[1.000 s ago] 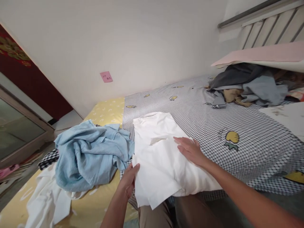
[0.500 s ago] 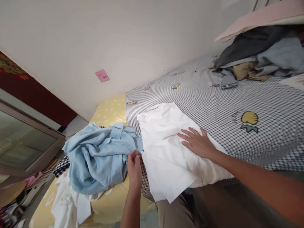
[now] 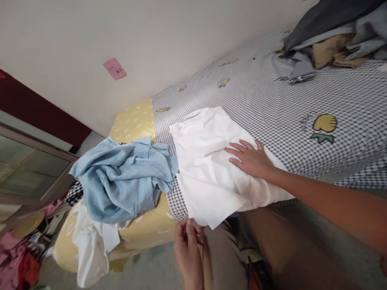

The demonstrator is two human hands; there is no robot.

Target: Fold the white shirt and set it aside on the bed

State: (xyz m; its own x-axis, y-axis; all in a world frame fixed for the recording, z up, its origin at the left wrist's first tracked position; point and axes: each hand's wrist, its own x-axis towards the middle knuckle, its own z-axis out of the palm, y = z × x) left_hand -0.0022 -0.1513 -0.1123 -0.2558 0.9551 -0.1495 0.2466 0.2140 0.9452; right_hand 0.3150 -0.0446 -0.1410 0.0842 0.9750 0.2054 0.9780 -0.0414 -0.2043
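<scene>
A white garment [image 3: 205,169] lies partly folded near the edge of a bed with a grey checked sheet [image 3: 272,104]. My right hand [image 3: 249,159] rests flat on it with the fingers stretched out, pressing the cloth down. My left hand [image 3: 189,247] is low, just below the garment's near left hem. Its fingers are pinched together at that hem.
A crumpled light blue shirt [image 3: 121,181] lies left of the white garment on a yellow sheet [image 3: 136,125]. More white cloth [image 3: 90,241] hangs off the bed's corner. A heap of grey, dark and tan clothes [image 3: 326,44] sits far right. The wall carries a pink note [image 3: 114,68].
My left hand has dropped from the garment's left edge beside the blue shirt to its near lower hem. The view has tilted down and left. My right hand stays flat on the cloth.
</scene>
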